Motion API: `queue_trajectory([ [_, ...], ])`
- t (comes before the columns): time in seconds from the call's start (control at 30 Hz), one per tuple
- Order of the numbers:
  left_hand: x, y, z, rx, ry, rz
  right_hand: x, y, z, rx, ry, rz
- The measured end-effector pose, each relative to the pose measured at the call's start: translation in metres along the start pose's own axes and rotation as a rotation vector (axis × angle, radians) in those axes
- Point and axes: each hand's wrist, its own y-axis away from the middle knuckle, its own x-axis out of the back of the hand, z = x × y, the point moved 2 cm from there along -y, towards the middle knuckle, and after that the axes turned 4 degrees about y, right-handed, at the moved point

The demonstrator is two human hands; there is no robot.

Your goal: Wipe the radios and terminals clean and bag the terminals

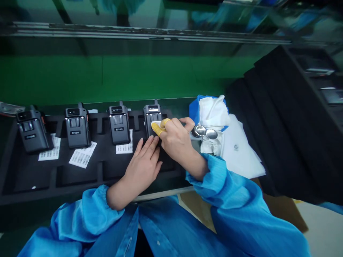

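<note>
A row of black handheld radios lies back side up in the black foam tray point(77, 178). At its right end is one radio point(152, 110) with both hands on it. My left hand point(143, 162) rests its outstretched fingers on the lower part of that radio. Yellow finger covers are on my right hand point(175, 137), which pinches a small piece of white cloth point(157, 124) against the radio's back; most of the cloth is hidden. Another radio point(119, 125), marked "Riton", lies left of my hands, and farther left are a third radio point(77, 128) and one more point(33, 132).
Barcode label sheets point(83, 155) lie by the radios. Right of the tray are a blue box point(195, 110) of white cloths point(213, 110), a round metal container point(198, 131) with its lid open, and white sheets point(238, 150). Stacked black trays point(289, 125) stand at far right.
</note>
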Motion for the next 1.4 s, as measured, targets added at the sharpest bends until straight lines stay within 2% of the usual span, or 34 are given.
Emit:
queue_trajectory([
  [0.27, 0.000, 0.000, 0.001, 0.006, 0.009, 0.002, -0.006, 0.003, -0.001, -0.023, -0.012, 0.035],
  [0.5, 0.000, -0.001, 0.000, -0.009, -0.021, -0.004, -0.010, 0.007, 0.000, -0.079, -0.004, -0.071],
  [0.67, 0.000, -0.001, 0.000, 0.006, -0.015, -0.008, -0.011, 0.003, -0.004, -0.048, -0.056, 0.040],
  [0.87, 0.001, -0.001, 0.000, -0.009, -0.021, -0.001, -0.009, 0.012, -0.002, -0.138, 0.028, 0.013],
  [1.03, 0.002, -0.002, 0.000, -0.006, -0.016, 0.001, -0.013, 0.013, -0.014, -0.105, -0.012, 0.005],
  [1.17, 0.003, -0.001, -0.001, -0.028, -0.034, 0.009, -0.010, 0.024, 0.008, -0.230, 0.046, -0.039],
  [1.3, 0.001, -0.001, -0.004, -0.051, -0.018, 0.025, 0.010, 0.047, 0.048, -0.431, 0.133, -0.040],
  [1.4, 0.000, -0.001, -0.003, -0.053, 0.004, 0.032, 0.022, 0.063, 0.067, -0.554, 0.155, -0.059],
])
